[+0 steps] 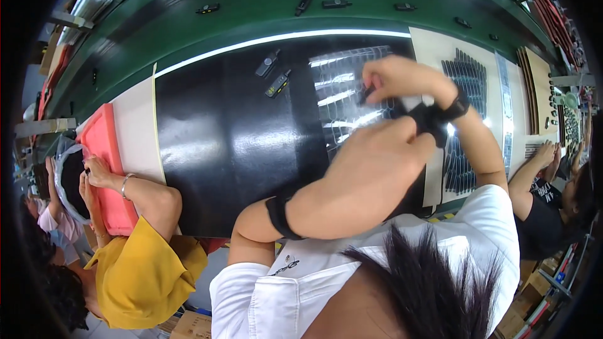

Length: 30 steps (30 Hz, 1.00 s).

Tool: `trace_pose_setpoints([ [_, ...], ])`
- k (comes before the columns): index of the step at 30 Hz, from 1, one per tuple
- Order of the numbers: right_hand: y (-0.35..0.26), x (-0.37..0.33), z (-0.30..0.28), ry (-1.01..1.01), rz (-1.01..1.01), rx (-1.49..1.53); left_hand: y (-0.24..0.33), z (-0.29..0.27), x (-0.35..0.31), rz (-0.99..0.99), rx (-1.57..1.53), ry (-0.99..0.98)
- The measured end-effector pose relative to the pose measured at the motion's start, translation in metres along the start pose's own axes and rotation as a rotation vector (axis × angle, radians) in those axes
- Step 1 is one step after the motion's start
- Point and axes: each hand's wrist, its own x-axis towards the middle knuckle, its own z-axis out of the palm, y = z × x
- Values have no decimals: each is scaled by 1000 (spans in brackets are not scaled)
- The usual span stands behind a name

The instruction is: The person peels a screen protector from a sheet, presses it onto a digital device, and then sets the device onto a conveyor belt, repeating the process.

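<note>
My left hand, its forearm wearing a black band, is closed with the fingers curled in. A black object with a pale part lies against its fingertips; its kind is hidden. Above it my right hand, with a black band on the wrist, is pinched and somewhat blurred. A small dark piece shows at its fingertips, too smeared to name. Beneath both hands lies a clear plastic sheet with rows of shiny rounded shapes. To the left, two small black handheld devices with yellow marks rest on the black mat.
Dark oblong pieces in rows lie on the pale board to the right. Several small black devices are spaced along the green belt. A person in yellow works by a red tray at left; another person sits at right.
</note>
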Motion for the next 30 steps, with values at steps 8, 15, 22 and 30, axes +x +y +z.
trace_pose_setpoints([
  [8,47,131,-89,600,-91,-248,-23,-60,11,-183,24,336],
  [15,29,158,-77,538,-139,-211,-40,-93,0,-287,-192,547],
  [22,-98,54,-27,762,-416,727,-66,-100,-14,-212,-405,732],
  [30,-118,29,-6,867,-532,386,-78,-93,-13,-217,-450,682],
])
